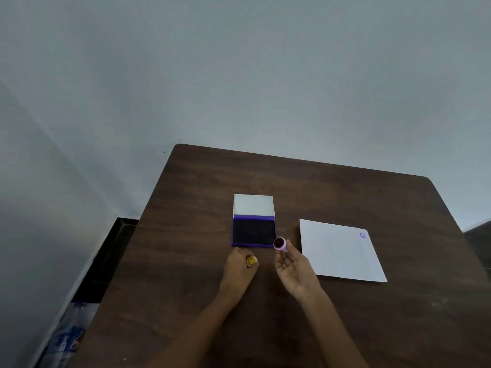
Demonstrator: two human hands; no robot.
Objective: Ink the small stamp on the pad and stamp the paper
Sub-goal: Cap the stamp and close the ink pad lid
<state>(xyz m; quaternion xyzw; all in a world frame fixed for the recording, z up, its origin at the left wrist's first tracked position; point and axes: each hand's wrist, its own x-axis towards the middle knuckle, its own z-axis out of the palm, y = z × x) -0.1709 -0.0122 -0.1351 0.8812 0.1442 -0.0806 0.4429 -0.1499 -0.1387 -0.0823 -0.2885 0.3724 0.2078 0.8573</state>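
An open ink pad (254, 231) with a purple frame and a dark pad lies mid-table, its white lid (253, 205) folded back. My right hand (293, 266) holds a small pink stamp (280, 244) at the fingertips, its dark inked face turned toward the pad's near right corner. My left hand (239, 266) rests on the table just in front of the pad, fingers closed around a small yellow cap (251, 260). A white paper (340, 251) lies to the right, with one purple stamp mark (362, 235) near its far right corner.
The brown wooden table (186, 261) stands against a pale wall. Its left edge drops to a dark floor, where a plastic bag (66, 338) lies at the lower left.
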